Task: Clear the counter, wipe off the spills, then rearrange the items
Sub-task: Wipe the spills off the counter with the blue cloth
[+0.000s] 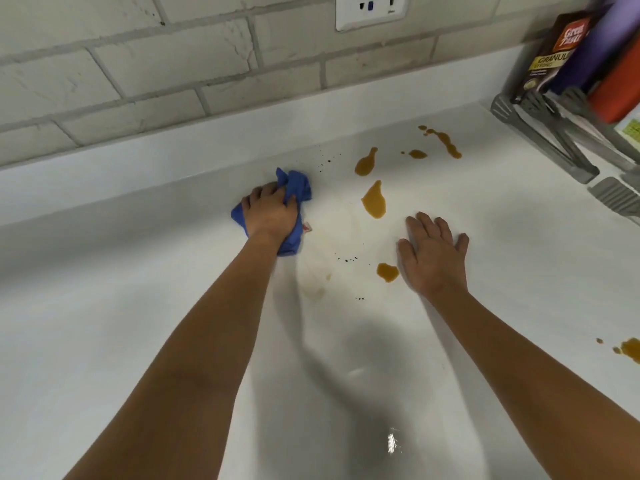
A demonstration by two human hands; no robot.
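My left hand (272, 211) presses a crumpled blue cloth (296, 187) onto the white counter (138, 289), close to the back ledge. My right hand (433, 254) lies flat on the counter with fingers spread, holding nothing. Several brown spills lie to the right of the cloth: one teardrop puddle (374, 200) between my hands, another (365, 162) farther back, a small blot (387, 271) touching my right hand's thumb side, and a streak (446, 142) near the back right. A faint smeared stain (317, 287) and tiny black specks (348, 259) sit below the cloth.
A grey rack (554, 133) at the right edge holds a brown coffee-granules pack (554, 53), a purple item (602, 39) and an orange item (620, 84). Another brown spill (630, 349) lies at the far right. A wall socket (370, 10) sits in the tiled backsplash.
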